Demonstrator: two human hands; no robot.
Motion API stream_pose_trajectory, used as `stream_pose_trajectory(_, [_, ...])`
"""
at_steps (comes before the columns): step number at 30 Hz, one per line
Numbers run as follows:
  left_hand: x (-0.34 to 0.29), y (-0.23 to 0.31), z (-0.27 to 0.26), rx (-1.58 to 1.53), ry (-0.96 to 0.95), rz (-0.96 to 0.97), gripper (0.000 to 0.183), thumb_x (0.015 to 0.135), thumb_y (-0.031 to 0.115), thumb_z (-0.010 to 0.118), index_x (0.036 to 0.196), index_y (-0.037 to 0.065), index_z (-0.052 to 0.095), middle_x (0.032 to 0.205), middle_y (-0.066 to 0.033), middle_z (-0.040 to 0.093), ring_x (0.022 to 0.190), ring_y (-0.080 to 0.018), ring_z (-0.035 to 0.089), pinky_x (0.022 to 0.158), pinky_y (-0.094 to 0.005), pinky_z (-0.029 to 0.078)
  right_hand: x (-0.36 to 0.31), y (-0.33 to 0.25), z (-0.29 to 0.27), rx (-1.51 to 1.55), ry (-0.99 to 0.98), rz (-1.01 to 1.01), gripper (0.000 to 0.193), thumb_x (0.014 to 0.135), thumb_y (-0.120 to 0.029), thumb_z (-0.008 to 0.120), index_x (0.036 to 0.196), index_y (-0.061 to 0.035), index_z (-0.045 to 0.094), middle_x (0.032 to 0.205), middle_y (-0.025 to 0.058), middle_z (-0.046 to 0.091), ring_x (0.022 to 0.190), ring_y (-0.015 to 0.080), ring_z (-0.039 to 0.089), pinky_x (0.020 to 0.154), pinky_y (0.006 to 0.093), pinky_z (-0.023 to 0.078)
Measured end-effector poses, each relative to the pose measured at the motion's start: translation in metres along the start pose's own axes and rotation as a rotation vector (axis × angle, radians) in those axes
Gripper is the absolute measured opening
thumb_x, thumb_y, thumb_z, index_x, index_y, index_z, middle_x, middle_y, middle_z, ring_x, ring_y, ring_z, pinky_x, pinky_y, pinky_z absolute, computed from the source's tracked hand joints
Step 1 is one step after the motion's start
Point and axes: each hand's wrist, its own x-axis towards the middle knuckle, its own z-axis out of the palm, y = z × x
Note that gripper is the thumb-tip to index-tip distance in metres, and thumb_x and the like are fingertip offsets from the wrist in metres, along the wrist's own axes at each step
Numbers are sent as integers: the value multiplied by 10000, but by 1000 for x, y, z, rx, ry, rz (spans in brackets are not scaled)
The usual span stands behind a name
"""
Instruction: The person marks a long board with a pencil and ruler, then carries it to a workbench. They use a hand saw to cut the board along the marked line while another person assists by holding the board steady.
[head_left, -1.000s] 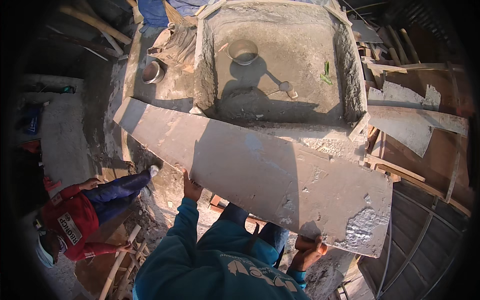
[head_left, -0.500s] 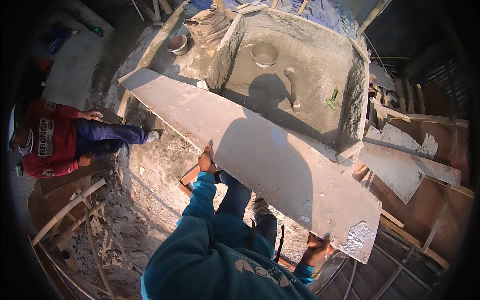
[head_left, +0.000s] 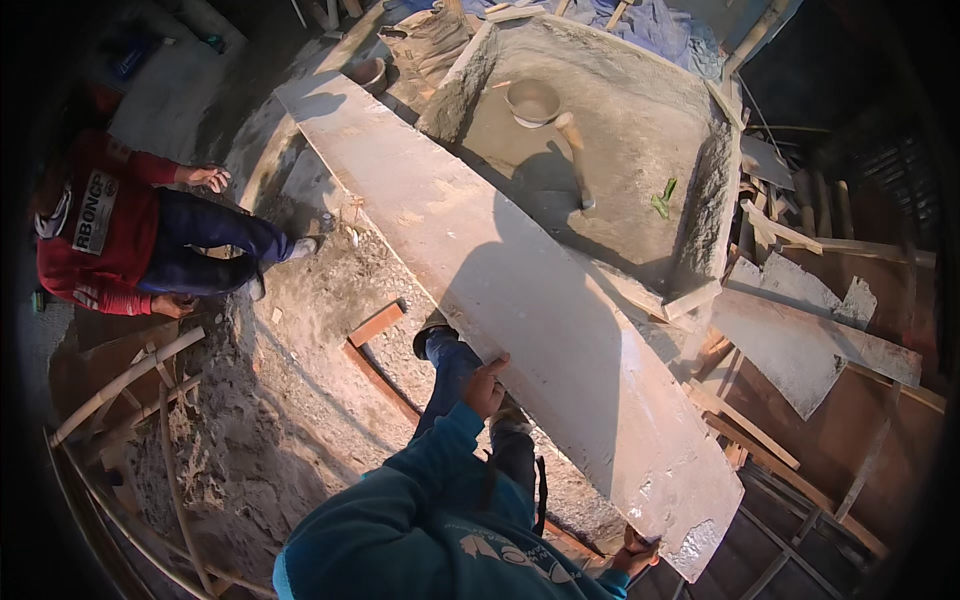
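Pale grey and dusty, a long board [head_left: 520, 310] slants across the view from upper left to lower right, held in front of me by its near edge. My left hand [head_left: 485, 388] grips that edge around the board's middle, thumb by the upper face; the rest of its fingers fold out of sight behind the edge. My right hand [head_left: 635, 553] holds the same edge close to the lower right end, where a crumbly whitish patch [head_left: 697, 540] shows; most of its fingers are hard to make out in shade. The board's underside is hidden, and its far edge covers part of a grey mortar-lined basin [head_left: 640, 120]. In the basin I make out a round bowl [head_left: 533, 102], a pale stick-like tool [head_left: 576, 160] whose kind I cannot tell, and a green leaf [head_left: 663, 198]. The board's upper end overlaps a small bucket [head_left: 369, 75], leaving only part visible. Below the board, reddish bricks [head_left: 377, 322] lie on rubble beside my leg [head_left: 447, 370]. On the left, a co-worker in a red top [head_left: 115, 230] stands apart, the head lost in dark vignetting.
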Motion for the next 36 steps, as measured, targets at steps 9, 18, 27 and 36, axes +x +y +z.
stream_pose_trajectory(9, [-20, -21, 113, -1003, 8, -660, 389, 878, 94, 746, 1236, 79, 595, 1165, -57, 655, 1084, -207, 630, 965, -357, 506, 110, 42, -165, -363, 675, 44, 611, 982, -585, 467, 1017, 11, 601, 976, 168, 675, 840, 309, 657, 756, 457, 562])
stream_pose_trajectory(18, [14, -8, 100, -570, 27, -771, 454, 920, 189, 718, 1302, 50, 515, 1197, -97, 593, 1068, -158, 585, 867, -327, 541, -22, 72, -60, -743, 248, 171, 518, 988, -495, 502, 1050, 17, 541, 794, 105, 632, 681, 230, 598, 640, 384, 518])
stream_pose_trajectory(27, [81, -157, 111, -539, 273, -703, 619, 809, 340, 819, 1318, 86, 575, 1244, -68, 643, 1111, -245, 599, 966, -424, 443, -81, 74, 122, -773, 40, -33, 512, 980, -358, 574, 1337, -9, 460, 773, 50, 574, 678, 135, 546, 612, 289, 452])
stream_pose_trajectory(36, [91, -117, 68, -513, 108, -1040, 772, 810, 374, 803, 1429, 72, 454, 1455, -134, 479, 1347, -289, 430, 1074, -536, 356, -122, 97, 357, -889, -374, -317, 404, 916, -126, 625, 1271, 8, 488, 800, 102, 633, 702, 147, 626, 645, 286, 511])
